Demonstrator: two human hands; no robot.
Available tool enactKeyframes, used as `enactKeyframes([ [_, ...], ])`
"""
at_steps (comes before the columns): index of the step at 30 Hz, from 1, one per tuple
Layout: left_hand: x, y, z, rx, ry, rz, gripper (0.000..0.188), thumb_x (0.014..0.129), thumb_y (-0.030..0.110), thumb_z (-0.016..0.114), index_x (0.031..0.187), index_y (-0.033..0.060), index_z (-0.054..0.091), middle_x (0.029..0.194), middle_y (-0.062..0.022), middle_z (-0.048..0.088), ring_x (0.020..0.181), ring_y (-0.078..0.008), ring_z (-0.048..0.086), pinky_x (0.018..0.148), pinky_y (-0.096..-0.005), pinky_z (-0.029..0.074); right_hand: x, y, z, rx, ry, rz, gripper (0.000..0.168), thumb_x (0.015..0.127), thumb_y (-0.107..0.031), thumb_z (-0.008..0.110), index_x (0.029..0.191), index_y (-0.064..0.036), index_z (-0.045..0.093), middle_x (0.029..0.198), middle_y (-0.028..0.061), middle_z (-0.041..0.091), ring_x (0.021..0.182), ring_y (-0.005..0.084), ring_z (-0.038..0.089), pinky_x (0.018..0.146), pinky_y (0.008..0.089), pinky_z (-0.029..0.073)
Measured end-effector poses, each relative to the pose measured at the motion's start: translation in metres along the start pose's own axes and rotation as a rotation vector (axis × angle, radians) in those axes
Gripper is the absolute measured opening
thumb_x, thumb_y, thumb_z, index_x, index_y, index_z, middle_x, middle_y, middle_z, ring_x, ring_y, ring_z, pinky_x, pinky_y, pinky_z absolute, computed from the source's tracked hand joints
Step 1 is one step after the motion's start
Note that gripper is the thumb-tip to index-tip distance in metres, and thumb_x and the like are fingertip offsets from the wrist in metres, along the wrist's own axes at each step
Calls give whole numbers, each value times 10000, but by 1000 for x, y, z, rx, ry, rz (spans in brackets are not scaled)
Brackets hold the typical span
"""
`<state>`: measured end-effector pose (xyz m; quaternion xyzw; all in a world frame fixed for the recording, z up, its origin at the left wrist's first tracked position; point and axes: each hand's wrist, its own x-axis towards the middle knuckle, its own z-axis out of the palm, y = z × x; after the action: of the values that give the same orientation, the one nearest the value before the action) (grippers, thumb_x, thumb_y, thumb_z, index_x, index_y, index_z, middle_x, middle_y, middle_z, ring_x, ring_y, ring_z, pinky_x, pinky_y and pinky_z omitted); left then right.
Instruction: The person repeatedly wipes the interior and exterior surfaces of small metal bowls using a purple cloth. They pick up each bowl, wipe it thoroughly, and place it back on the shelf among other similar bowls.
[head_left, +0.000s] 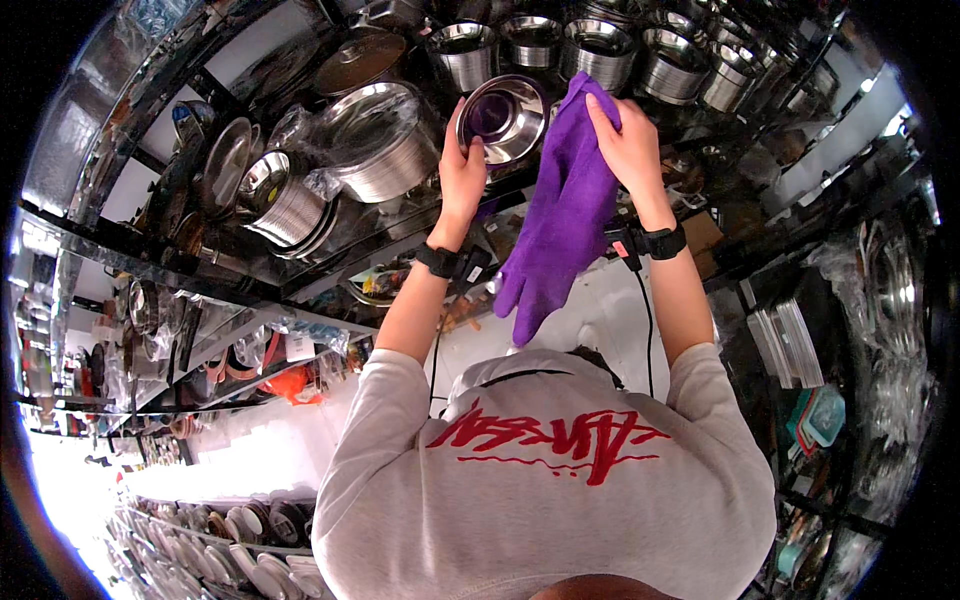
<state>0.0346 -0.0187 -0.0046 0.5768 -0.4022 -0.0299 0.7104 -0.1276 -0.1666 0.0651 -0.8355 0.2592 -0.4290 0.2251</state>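
Note:
A shiny stainless steel bowl (526, 112) is tilted in my left hand (463, 172), with its hollow side facing me. The thumb lies over the near rim and the fingers wrap the outer left side. From my right hand (631, 146) hangs a purple cloth (566, 202), pinched near its top between thumb and fingers. Its lower end dangles in folds over the pale floor. Bowl and cloth are side by side, close together; whether they touch is hard to tell. Dark straps (438, 259) circle both wrists.
Stacked steel bowls (598, 56) line the shelf beyond my hands. A large stack of wide steel pans (384, 142), partly under plastic film, stands left of the bowl. Farther left are more stacked bowls (283, 199). At right are flat trays (787, 345) and teal plastic containers (823, 416).

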Motion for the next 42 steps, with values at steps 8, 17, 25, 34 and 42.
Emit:
enactKeyframes([
  [8,-10,2,-4,57,53,-34,541,920,-8,481,1436,65,335,1207,-119,594,996,-119,586,844,-239,450,-7,13,2,1092,-310,592,285,904,-255,632,1045,-9,659,951,31,679,822,111,627,726,249,484],
  [17,-31,7,25,44,-94,-155,679,868,61,658,1448,41,306,1126,-58,607,847,-73,561,691,-207,466,-42,3,66,237,-33,-120,349,897,-276,604,1106,2,638,1154,207,616,1069,344,595,897,375,466],
  [25,-35,-1,20,177,93,31,600,736,-75,593,1306,95,520,925,-66,650,646,-98,497,624,-250,462,-68,8,73,357,-229,-163,320,851,-231,682,1084,-13,657,1254,169,543,1127,339,555,930,392,455],
  [34,-31,-2,0,52,237,-8,582,737,-92,585,1295,58,517,1119,-118,649,1006,-146,607,873,-258,454,-98,25,76,1064,-351,351,422,945,-262,588,1279,-24,487,1234,61,531,1115,145,520,881,287,461],
  [42,-37,17,-6,136,208,22,577,743,-128,554,1284,72,537,1104,-92,658,966,-109,601,800,-226,457,-97,40,97,756,-512,287,348,916,-278,624,1090,22,598,877,21,614,774,95,526,708,247,423],
])
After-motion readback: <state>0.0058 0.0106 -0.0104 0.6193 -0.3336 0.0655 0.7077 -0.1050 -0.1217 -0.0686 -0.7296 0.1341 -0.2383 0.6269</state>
